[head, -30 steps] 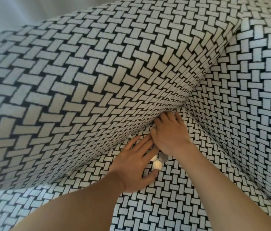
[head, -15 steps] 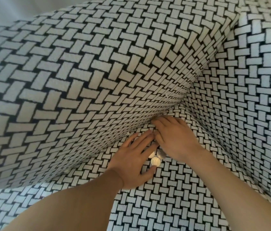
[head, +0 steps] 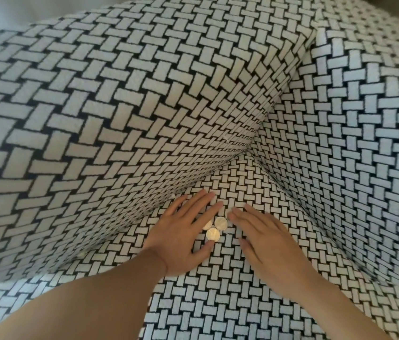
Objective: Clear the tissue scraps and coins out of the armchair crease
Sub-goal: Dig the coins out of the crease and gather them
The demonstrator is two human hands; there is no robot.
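My left hand lies flat on the armchair seat, palm down, fingers straight and spread. My right hand lies flat just beside it, palm down, fingers straight and close together. Neither hand holds anything. Between the two hands, three silver coins sit in a tight cluster on the seat. One is partly tucked under my left fingers, and my left thumb tip lies just below the lowest one. My left fingertips reach toward the crease, where the seat meets a big upright cushion on the left. A second upright panel rises on the right. All the fabric has a black-and-white basket-weave pattern. A tiny white fleck sits in the crease; I cannot tell whether it is tissue.
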